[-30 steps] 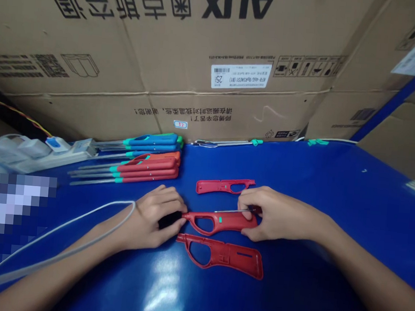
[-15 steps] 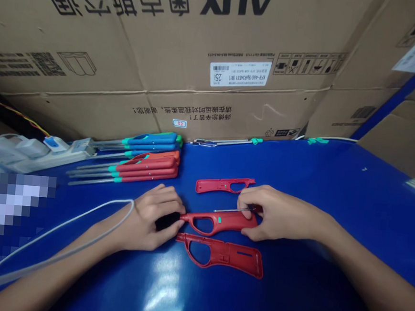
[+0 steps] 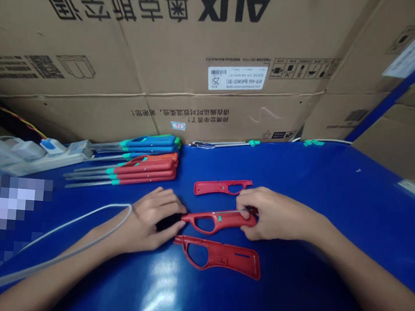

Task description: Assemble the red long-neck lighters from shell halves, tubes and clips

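A red plastic lighter shell (image 3: 220, 220) with a small teal button lies on the blue table (image 3: 299, 182) between my hands. My left hand (image 3: 155, 218) is closed on its left end, with a small black part against the fingers. My right hand (image 3: 271, 213) pinches the shell's right end, and a thin metal rod (image 3: 230, 210) runs along its top edge under those fingers. A second red half shell (image 3: 221, 257) lies flat just in front. A third red half shell (image 3: 221, 187) lies just behind.
Several finished long lighters, red (image 3: 141, 172) and blue (image 3: 147, 143), lie stacked at the back left. A white power strip (image 3: 24, 153) sits at the far left. A white cable (image 3: 80, 222) loops round my left wrist. Large cardboard boxes (image 3: 201, 54) wall the back.
Both hands and the red shell stay almost where they were. The view has shifted slightly.
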Tool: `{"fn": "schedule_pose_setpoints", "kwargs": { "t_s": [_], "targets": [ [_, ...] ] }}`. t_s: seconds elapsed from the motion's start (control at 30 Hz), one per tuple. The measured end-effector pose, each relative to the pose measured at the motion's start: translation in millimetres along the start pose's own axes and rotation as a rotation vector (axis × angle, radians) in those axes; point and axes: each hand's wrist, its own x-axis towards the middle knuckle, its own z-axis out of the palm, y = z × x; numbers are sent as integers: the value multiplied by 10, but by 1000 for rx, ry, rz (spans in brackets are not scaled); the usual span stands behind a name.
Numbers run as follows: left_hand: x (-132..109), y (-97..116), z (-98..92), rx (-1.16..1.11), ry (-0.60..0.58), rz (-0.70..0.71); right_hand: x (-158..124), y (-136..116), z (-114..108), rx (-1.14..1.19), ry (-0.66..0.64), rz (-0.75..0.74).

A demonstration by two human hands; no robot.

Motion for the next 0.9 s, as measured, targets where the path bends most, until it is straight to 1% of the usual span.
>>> {"fn": "schedule_pose_setpoints", "kwargs": {
  "t_s": [0.1,0.13,0.2,0.27,0.33,0.37,0.4,0.43,0.53,0.6,0.7,0.77,0.8,0.9],
  "targets": [
    [-4,-3,22,22,58,2,-119,90,-198,-29,129,55],
    [-5,0,27,19,79,2,-181,157,-299,-9,199,92],
    [-12,16,32,7,99,3,-311,347,-517,83,393,174],
    [-25,44,31,-8,80,4,-412,589,-693,91,588,345],
    [-40,78,27,-41,47,10,-455,844,-776,33,701,547],
    [-46,95,27,-62,28,19,-454,963,-779,-5,728,639],
    [-49,111,28,-82,10,30,-442,1069,-761,-35,725,716],
    [-48,125,32,-96,-5,40,-423,1162,-729,-37,713,743],
    [-24,153,55,-103,-33,42,-361,1338,-614,-19,615,773],
    [0,160,76,-94,-30,22,-341,1371,-573,3,559,766],
    [26,156,99,-64,-11,-10,-328,1307,-582,9,541,746],
    [31,143,105,-40,-9,-30,-292,1194,-602,14,548,675],
    [31,136,105,-30,-13,-40,-257,1122,-607,28,538,612],
    [23,109,97,-17,-22,-60,-84,874,-587,98,428,386]
  ]
}}
